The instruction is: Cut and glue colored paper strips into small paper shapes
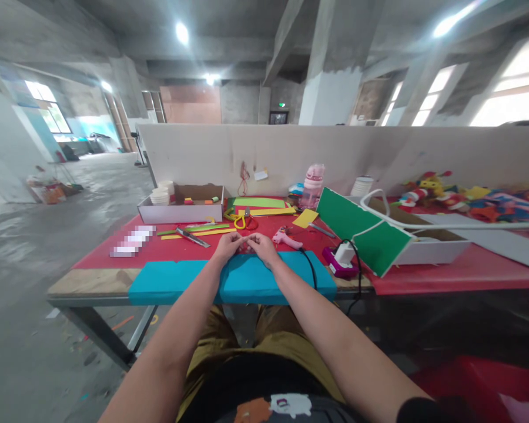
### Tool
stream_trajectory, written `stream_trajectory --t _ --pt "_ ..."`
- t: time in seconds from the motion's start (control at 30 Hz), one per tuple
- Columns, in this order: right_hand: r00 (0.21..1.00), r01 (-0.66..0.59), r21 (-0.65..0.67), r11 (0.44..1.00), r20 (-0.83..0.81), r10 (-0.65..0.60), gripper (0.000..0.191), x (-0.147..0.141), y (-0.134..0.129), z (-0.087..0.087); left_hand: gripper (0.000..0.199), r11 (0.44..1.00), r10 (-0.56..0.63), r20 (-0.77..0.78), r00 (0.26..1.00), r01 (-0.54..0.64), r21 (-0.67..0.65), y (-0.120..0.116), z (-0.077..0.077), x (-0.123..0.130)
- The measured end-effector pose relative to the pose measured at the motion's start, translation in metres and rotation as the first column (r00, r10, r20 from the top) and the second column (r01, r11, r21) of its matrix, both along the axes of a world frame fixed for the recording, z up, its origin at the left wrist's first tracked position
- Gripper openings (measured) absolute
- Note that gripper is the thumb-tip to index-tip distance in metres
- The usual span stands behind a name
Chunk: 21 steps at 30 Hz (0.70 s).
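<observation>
Both my hands meet over the far edge of a blue pad point(176, 279) at the front of the table. My left hand point(229, 244) is closed in a pinch, its fingertips against those of my right hand point(260, 245), which is pinched as well. Whatever lies between the fingertips is too small to make out. Just right of my right hand is a pink hot glue gun point(286, 237), its black cord running over the pad. Scissors with yellow handles point(240, 221) lie beyond my fingers. To the left rests a utility knife point(193, 237).
A white box point(180, 214) with paper cups point(160, 196) stands at the back left. Yellow strips point(264, 211) lie behind the scissors. At right are a purple power strip point(338, 262), a leaning green board point(364, 232) and a pink bottle point(312, 185). A white partition point(211, 147) closes the back.
</observation>
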State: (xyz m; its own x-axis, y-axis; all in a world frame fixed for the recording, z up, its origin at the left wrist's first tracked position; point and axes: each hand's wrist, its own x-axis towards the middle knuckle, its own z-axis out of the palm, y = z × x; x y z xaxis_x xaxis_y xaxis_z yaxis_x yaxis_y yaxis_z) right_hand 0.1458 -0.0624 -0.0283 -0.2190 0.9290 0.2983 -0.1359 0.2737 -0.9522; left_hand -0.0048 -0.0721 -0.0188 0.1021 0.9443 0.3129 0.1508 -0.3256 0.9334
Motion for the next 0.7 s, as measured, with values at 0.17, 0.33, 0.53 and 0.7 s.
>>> stream_trajectory --t 0.17,0.33,0.53,0.7 --pt "1.000 -0.025 -0.018 1.000 -0.012 0.025 0.030 0.0008 -0.0003 0.0007 0.030 0.997 -0.074 0.055 0.996 0.076 -0.026 -0.0021 0.0021 -0.0002" --pt "0.999 -0.003 -0.011 1.000 -0.033 0.002 0.032 0.0009 -0.0008 0.0011 0.025 0.990 -0.107 0.170 0.980 0.121 -0.070 -0.0039 0.0047 0.0005" --pt "0.999 -0.046 -0.027 0.999 -0.028 0.045 0.033 0.0000 -0.0005 0.0002 0.031 0.991 -0.121 0.139 0.983 0.127 -0.030 -0.0009 0.0000 0.0005" --pt "0.997 -0.054 -0.047 0.997 -0.063 0.051 0.035 -0.0006 0.0023 -0.0019 0.031 0.987 -0.137 0.221 0.966 0.153 -0.055 0.0011 -0.0028 0.0005"
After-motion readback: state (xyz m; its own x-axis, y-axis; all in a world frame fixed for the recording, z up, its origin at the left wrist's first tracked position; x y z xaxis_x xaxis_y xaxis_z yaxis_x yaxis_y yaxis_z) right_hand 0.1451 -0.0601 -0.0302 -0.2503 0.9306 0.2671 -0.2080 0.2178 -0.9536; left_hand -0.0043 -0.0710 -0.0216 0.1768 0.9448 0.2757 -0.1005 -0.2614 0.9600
